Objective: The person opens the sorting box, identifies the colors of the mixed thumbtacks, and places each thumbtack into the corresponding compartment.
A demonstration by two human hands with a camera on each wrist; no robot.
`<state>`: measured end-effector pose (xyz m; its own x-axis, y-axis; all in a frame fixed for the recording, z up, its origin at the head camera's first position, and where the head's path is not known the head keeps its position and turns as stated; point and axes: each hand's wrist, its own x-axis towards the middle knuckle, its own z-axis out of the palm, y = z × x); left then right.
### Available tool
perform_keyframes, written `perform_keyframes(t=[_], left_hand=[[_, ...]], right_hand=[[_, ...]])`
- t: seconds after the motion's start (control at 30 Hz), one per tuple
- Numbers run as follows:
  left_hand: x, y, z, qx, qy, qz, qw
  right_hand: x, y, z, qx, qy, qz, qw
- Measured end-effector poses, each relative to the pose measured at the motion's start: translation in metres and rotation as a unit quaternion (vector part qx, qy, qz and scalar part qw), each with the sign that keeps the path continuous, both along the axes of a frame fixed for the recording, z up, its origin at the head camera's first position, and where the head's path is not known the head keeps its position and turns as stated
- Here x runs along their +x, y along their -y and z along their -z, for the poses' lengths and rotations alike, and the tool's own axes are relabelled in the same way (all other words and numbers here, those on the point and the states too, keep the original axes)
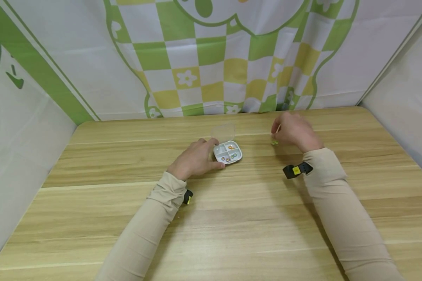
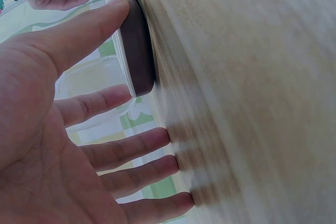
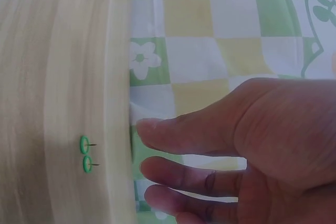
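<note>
A small pill box (image 1: 227,152) with a white four-part inside and a dark outer shell (image 2: 138,45) rests on the table, its clear lid (image 1: 223,133) flipped back. My left hand (image 1: 197,159) pinches it between thumb and index finger at its left side; the other three fingers reach down to the tabletop. Orange pieces (image 1: 231,147) lie in the far right compartment, and small round pieces in both near ones. To the right, my right hand (image 1: 295,130) hovers beside two green thumbtacks (image 3: 87,164), which lie points up. Nothing shows between its thumb and fingers.
The wooden table (image 1: 225,234) reaches back to a hanging cloth (image 1: 211,70) with green, yellow and white checks. White side panels (image 1: 17,128) stand left and right. Each wrist carries a black strap camera (image 1: 297,170).
</note>
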<state>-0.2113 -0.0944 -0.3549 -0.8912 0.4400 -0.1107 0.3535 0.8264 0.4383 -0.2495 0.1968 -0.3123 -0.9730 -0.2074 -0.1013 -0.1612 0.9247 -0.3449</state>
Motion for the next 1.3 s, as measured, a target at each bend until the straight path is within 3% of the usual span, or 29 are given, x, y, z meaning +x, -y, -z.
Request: perform_keyframes(t=[0.57,1.3], left_hand=[[0.001,0.000,0.000,0.001,-0.003,-0.002,1.0000],[0.001,0.000,-0.001,0.000,0.003,-0.003,1.0000]], right_hand=[[-0.006,0.000,0.016,0.028,0.010,-0.013,0.9995],[-0.005,0.000,0.023,0.031,0.007,-0.022,0.9993]])
